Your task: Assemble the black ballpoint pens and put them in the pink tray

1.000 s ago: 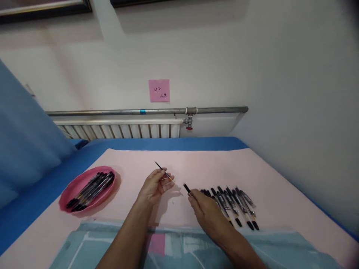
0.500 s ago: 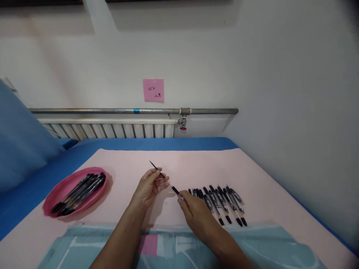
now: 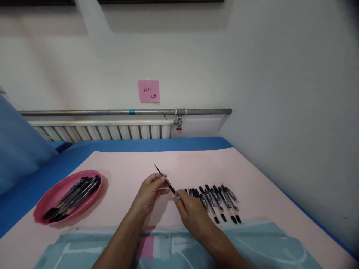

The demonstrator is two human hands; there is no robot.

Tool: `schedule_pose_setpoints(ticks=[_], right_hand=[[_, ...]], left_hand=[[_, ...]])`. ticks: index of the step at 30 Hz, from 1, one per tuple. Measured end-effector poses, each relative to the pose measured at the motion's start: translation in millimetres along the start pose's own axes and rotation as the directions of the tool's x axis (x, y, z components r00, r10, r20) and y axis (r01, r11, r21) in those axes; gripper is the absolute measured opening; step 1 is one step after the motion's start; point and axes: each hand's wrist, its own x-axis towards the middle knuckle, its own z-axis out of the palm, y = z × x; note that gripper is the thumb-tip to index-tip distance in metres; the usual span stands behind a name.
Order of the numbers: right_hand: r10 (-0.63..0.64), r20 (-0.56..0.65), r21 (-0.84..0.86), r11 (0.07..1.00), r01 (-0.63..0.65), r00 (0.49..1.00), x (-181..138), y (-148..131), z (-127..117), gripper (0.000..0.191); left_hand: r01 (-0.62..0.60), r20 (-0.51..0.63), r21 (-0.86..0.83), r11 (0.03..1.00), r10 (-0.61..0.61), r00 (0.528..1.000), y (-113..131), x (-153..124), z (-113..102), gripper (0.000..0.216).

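Note:
Over the middle of the pink sheet, my left hand (image 3: 148,192) pinches a thin dark pen refill (image 3: 158,170), its fine tip pointing up and away to the left. My right hand (image 3: 193,215) is closed on a pen barrel (image 3: 172,189) with a black grip, most of it hidden in my fingers. Refill and barrel lie in one line and meet between my hands. Right of my right hand, several loose pen parts (image 3: 215,201), clear barrels and black caps among them, lie in a rough row.
At the left, a pink oval basket (image 3: 39,210) holds a bundle of black-and-clear pens (image 3: 75,198). A pale blue cloth (image 3: 81,248) runs along the near edge. Behind the pink sheet (image 3: 126,160) are a radiator (image 3: 112,131), a metal pipe (image 3: 106,112) and the wall.
The gap between refill and barrel has closed, and my hands have come closer together. The whole view has shifted slightly, with the basket and loose pen parts now further left in the picture.

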Motion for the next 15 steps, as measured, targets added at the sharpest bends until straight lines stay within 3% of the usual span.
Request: schedule_pose_setpoints(ticks=[5, 8, 10, 12, 15], right_hand=[[0.013, -0.138, 0.205, 0.979, 0.016, 0.990, 1, 0, -6, 0.022], [0.081, -0.240, 0.362, 0.932, 0.012, 0.967, 1, 1, -17, 0.021], [0.141, -0.303, 0.437, 0.899, 0.006, 0.942, 2, 3, -24, 0.021], [0.186, -0.342, 0.476, 0.880, 0.000, 0.921, 2, 4, -30, 0.022], [0.193, -0.361, 0.466, 0.885, -0.002, 0.912, 2, 6, -34, 0.021]], left_hand=[[0.000, 0.175, 0.165, 0.986, -0.029, 0.984, 3, -9, 8, 0.032], [-0.032, 0.123, 0.177, 0.984, 0.010, 0.992, 3, -8, 7, 0.037], [-0.050, 0.082, 0.276, 0.960, 0.028, 0.996, -2, -5, 5, 0.031], [-0.087, 0.058, 0.466, 0.880, 0.067, 0.996, -12, -2, 6, 0.020], [-0.232, 0.163, 0.753, 0.616, 0.167, 0.972, -31, -1, 13, 0.012]])
